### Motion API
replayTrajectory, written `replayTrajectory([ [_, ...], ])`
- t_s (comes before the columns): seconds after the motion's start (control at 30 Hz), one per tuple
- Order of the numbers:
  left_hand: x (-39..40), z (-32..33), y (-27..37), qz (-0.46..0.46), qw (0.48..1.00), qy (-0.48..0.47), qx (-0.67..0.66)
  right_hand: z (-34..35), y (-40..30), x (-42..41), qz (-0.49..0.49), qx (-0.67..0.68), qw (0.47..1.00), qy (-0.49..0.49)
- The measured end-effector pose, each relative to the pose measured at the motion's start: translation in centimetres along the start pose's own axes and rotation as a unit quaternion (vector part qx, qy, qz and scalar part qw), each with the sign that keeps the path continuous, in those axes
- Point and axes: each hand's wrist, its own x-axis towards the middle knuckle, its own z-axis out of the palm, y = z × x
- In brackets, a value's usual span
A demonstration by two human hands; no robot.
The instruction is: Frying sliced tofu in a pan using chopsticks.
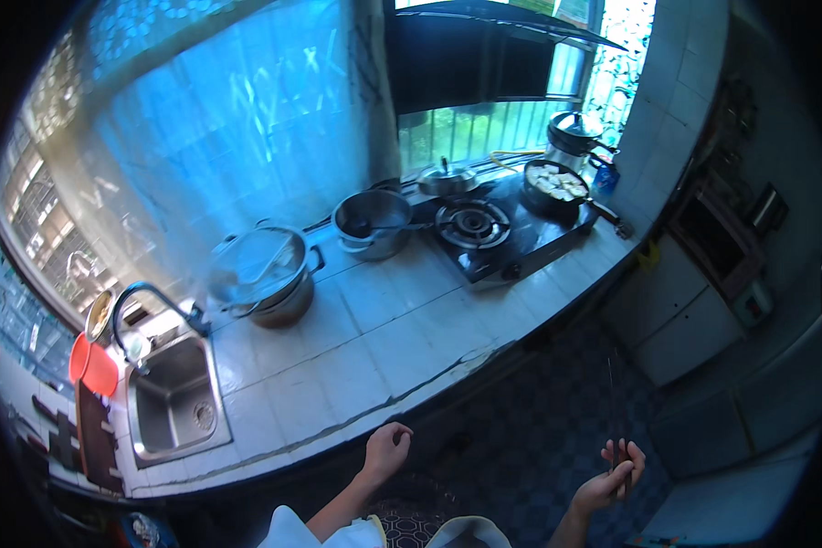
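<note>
My left hand (387, 449) is loosely curled near the front edge of the tiled counter (363, 349), with nothing visible in it. Low on the right, my right hand (609, 476) holds thin, dark sticks that look like chopsticks (614, 404), pointing up over the floor. Beyond, a black frying pan (541, 198) filled with pale pieces of food (555, 181) sits on the right burner of the gas stove (493, 264). The left burner (472, 223) is bare. Left of the stove stands a metal pot (375, 250) with a ladle or spoon inside.
A large lidded pot (281, 301) stands between the stove and the steel sink (178, 404) with its dark faucet (154, 286). An orange container (94, 363) is beside the sink. A metal lid (446, 181) lies behind the stove, and another pot (568, 147) stands behind the pan.
</note>
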Motion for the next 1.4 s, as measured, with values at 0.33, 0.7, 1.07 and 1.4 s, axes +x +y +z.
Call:
replayTrajectory([
  [0.33, 18.8, 17.0, 16.4, 0.118, 0.976, -0.175, -0.059, 2.6, 8.3, 15.0, -0.035, -0.092, 0.991, 0.091],
  [0.7, 26.7, 33.3, 26.4, 0.153, 0.947, -0.270, -0.086, -3.4, 22.7, 25.2, 0.086, -0.215, 0.955, 0.186],
  [1.07, 33.7, 44.4, 33.1, 0.002, 0.985, -0.048, -0.167, 4.9, 37.4, 45.7, 0.182, -0.002, 0.983, 0.013],
  [1.4, 45.0, 47.0, 36.9, -0.170, 0.848, -0.046, -0.499, 15.6, 44.7, 51.2, 0.194, 0.071, 0.969, -0.133],
])
